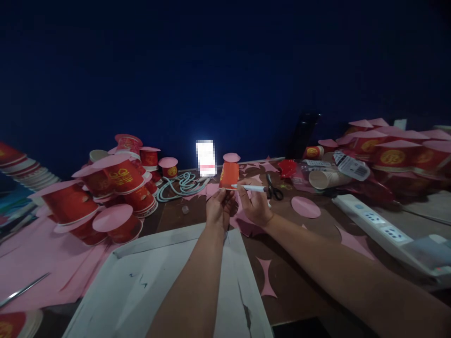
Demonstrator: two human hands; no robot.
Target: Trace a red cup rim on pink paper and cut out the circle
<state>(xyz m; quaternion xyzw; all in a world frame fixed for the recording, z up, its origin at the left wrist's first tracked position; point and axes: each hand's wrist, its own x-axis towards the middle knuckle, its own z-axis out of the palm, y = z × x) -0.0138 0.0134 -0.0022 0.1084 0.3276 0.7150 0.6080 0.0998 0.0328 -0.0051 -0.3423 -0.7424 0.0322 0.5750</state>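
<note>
My left hand pinches a red paper cup by its lower end, above the table. A round pink paper disc shows right above this cup; whether it is fixed to it I cannot tell. My right hand is closed round a white pen with a dark end. The pen lies almost level, its tip pointing left at the cup's lower edge, touching or very close. Both forearms reach over the table, the left one across a white box lid or tray.
Red cups topped with pink discs crowd the left; more are piled at right. A bright screen, a coiled pale cable, black scissors, a power strip, a loose pink disc and paper scraps surround my hands.
</note>
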